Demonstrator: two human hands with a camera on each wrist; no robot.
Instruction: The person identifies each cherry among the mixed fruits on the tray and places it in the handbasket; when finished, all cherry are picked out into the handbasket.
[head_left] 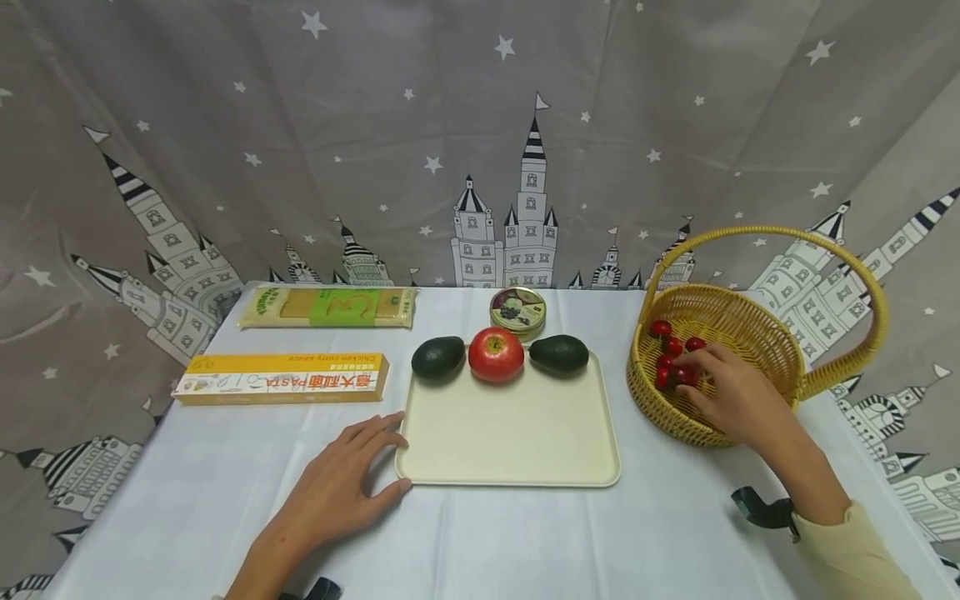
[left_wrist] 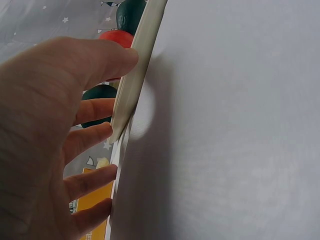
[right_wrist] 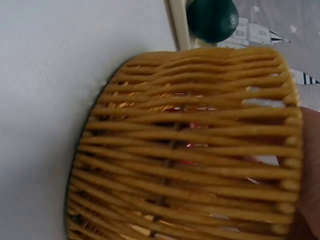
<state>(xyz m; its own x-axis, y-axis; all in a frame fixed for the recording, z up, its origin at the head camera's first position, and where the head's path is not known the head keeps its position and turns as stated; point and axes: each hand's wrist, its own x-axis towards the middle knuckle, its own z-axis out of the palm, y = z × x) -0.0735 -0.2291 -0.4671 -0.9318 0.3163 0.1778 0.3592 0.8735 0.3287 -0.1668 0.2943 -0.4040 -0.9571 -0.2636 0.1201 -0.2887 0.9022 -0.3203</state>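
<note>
My left hand (head_left: 390, 465) lies flat on the white tablecloth with thumb and fingertips against the front left corner of a cream tray (head_left: 517, 442). The left wrist view shows that hand (left_wrist: 112, 95) with the thumb on the tray's rim (left_wrist: 142, 55) and straight fingers along its edge. My right hand (head_left: 686, 379) reaches into a wicker basket (head_left: 750, 321), its fingertips bunched on small red fruits (head_left: 667, 346) at the bottom. Through the weave of the basket (right_wrist: 190, 150) the right wrist view shows only red glints.
Two dark avocados (head_left: 438, 357) (head_left: 559, 353) and a red round fruit (head_left: 496, 353) sit along the tray's far edge, a round tin (head_left: 517, 310) behind them. A yellow pasta box (head_left: 281, 379) and a noodle packet (head_left: 327, 307) lie at the left. A star-patterned curtain hangs behind.
</note>
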